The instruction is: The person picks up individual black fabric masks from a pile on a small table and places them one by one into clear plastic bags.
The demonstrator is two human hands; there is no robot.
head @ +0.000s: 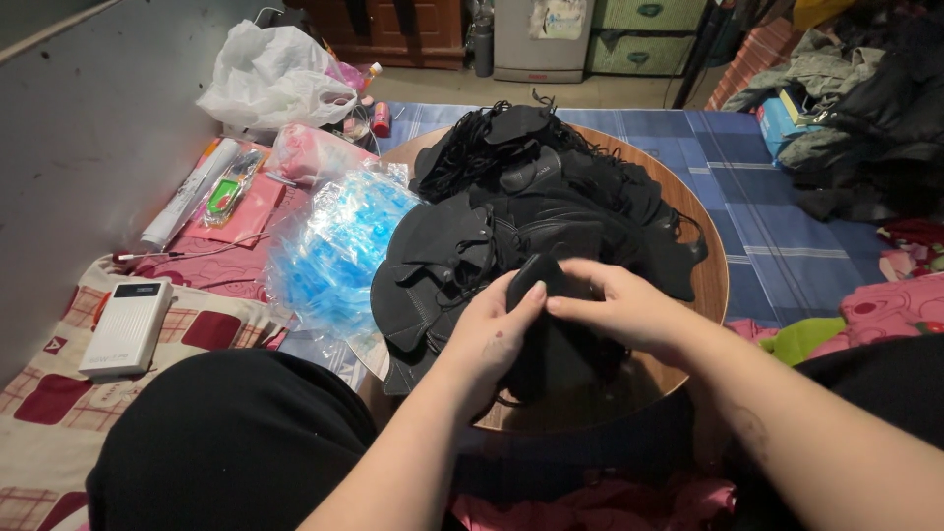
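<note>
A single black face mask [551, 295] is pinched between both hands at the near edge of the round wooden table [710, 265]. The left hand [492, 329] is closed on the mask's left side, thumb and fingers pressed together on the fabric with the thumb tip raised at the mask's top. The right hand [615, 305] is closed on the mask's upper right part, its fingers curled over the top edge and meeting the left thumb. The mask lies between and below the two hands, hanging down from them over the table's near rim. Its long axis is seen to run roughly from the top, away from the person, down toward the person's lap; whether it is folded cannot be told, as the black cloth merges with the shadows.

Directly behind the held mask, a large heap of black masks [531, 197] is piled on the table and covers most of it. To the left of the table, touching its edge, a clear bag of blue plastic pieces [329, 246] is laid. Further left of the table, a white power bank [126, 326] rests on checked cloth.
</note>
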